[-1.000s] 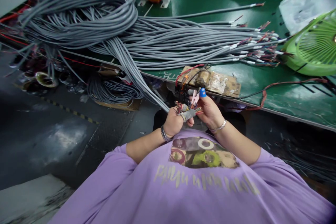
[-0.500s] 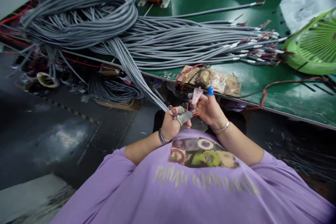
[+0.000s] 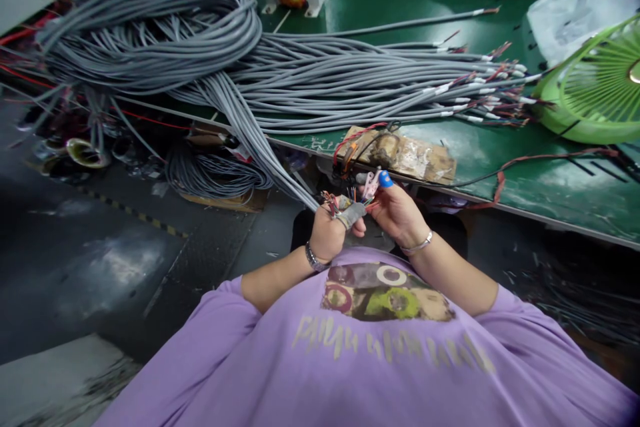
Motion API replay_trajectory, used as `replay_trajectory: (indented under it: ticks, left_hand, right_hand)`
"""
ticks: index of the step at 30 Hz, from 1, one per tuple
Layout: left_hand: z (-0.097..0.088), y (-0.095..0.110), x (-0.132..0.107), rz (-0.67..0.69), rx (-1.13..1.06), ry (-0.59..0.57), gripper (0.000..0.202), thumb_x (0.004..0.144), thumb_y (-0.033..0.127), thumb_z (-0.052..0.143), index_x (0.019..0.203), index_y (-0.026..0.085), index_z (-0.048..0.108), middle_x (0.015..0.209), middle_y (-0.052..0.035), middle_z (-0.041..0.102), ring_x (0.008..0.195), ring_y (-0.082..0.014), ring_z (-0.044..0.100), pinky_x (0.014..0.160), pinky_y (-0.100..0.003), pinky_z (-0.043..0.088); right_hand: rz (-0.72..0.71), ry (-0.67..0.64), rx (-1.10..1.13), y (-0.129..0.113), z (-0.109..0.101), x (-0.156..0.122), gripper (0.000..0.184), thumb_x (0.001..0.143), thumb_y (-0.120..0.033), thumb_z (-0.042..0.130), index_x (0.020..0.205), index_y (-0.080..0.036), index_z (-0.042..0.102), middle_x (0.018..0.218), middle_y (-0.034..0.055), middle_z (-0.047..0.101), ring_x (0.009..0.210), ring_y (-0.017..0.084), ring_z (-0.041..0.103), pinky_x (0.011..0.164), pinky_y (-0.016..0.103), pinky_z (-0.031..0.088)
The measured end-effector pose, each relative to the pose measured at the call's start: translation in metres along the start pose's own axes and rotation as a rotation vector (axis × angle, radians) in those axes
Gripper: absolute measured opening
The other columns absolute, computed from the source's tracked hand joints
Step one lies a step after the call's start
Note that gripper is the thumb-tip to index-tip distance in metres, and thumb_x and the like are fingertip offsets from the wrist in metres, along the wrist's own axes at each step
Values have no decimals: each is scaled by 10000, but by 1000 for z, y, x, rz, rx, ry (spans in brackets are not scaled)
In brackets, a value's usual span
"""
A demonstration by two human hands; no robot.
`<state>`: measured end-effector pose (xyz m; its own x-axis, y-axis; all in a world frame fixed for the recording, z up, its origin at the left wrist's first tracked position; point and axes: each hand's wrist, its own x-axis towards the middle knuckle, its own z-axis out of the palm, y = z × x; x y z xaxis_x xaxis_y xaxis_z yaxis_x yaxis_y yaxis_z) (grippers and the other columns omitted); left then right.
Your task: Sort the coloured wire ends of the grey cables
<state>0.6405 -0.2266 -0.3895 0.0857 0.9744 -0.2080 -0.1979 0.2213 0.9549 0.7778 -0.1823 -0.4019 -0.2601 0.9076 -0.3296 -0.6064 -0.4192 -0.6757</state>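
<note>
My left hand (image 3: 331, 230) is closed around the stripped end of a grey cable (image 3: 270, 160) that hangs off the green table (image 3: 540, 180) edge. Its thumb wears a grey finger cot. Thin coloured wires (image 3: 350, 199) fan out of the cable end between both hands. My right hand (image 3: 397, 213) is pinched on those wires, with pink and blue finger cots on its fingertips. Both hands sit just in front of my chest, below the table edge.
A big bundle of grey cables (image 3: 280, 73) lies across the table, stripped ends pointing right. A green fan (image 3: 595, 87) and a plastic bag (image 3: 575, 13) sit at the right. A taped cardboard piece (image 3: 410, 153) lies by the edge. More cable coils (image 3: 215, 177) rest below.
My right hand's fingers shifted up and back down on the wires, the blue-capped finger ending closer to the left hand. The left hand stayed clenched on the cable.
</note>
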Motion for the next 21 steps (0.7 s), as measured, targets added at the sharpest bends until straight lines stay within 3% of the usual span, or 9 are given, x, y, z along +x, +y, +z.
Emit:
replay_trajectory:
  ticks: [4, 9, 14, 17, 21]
  left_hand:
    - [0, -3, 1, -7, 4, -20, 381, 755, 476, 735, 617, 150, 595, 523, 6, 630, 407, -84, 541, 426, -204, 467]
    - [-1, -4, 1, 13, 5, -50, 372, 770, 452, 742, 610, 146, 604, 524, 5, 632, 412, -85, 552, 428, -202, 469]
    - [-5, -2, -5, 18, 21, -70, 381, 773, 465, 738, 605, 148, 608, 533, 3, 633, 425, -94, 562, 444, -218, 490]
    - [-9, 1, -11, 2, 86, -97, 397, 759, 492, 740, 611, 146, 615, 542, -9, 639, 455, -102, 581, 481, -229, 517]
    - [-12, 2, -11, -19, 176, -138, 373, 732, 459, 763, 611, 140, 613, 546, -18, 646, 474, -108, 598, 516, -231, 534]
  right_hand:
    - [-14, 28, 13, 0, 1, 1, 413, 725, -580, 768, 765, -180, 673, 747, 24, 704, 635, 139, 604, 614, 288, 497]
    - [-11, -22, -5, 1, 3, -2, 456, 741, -650, 710, 773, -200, 645, 717, 19, 676, 613, 149, 580, 589, 296, 501]
    - [141, -134, -77, -6, -6, -9, 589, 633, -758, 712, 771, -188, 653, 694, 13, 647, 576, 125, 575, 538, 258, 490]
    - [209, -173, -197, -10, -14, -14, 515, 555, -615, 853, 713, -170, 647, 637, -9, 631, 557, 97, 568, 526, 216, 469]
    - [164, -205, -323, -11, -17, -19, 384, 568, -401, 910, 702, -154, 649, 622, -14, 659, 539, 80, 569, 539, 204, 455]
